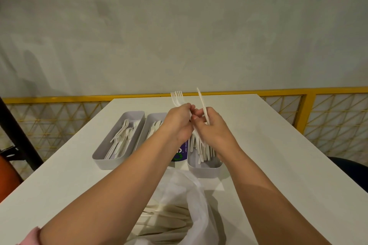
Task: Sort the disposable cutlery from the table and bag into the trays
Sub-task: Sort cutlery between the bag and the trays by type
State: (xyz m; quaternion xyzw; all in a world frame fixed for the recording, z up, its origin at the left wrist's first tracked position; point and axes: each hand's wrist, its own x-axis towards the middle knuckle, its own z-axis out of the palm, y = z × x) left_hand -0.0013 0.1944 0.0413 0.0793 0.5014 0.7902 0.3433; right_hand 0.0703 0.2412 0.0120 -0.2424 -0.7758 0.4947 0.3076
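Note:
My left hand [179, 119] grips a small bunch of white plastic forks [176, 96], tines pointing up and away. Close beside it, my right hand [211, 125] holds a white plastic knife [202, 103] upright. Both hands hover above three grey trays on the white table. The left tray [103, 160] holds several white forks and other pieces. My left arm partly hides the middle tray [153, 117]. The right tray [205, 169] contains several pieces standing on end. A clear plastic bag [185, 201] with more cutlery inside lies at the near edge.
A white packet with blue and green print [182, 154] lies between the middle and right trays. A yellow lattice railing [328, 117] runs behind the table. A black post [18, 131] stands at the left, a dark chair [350, 173] at the right.

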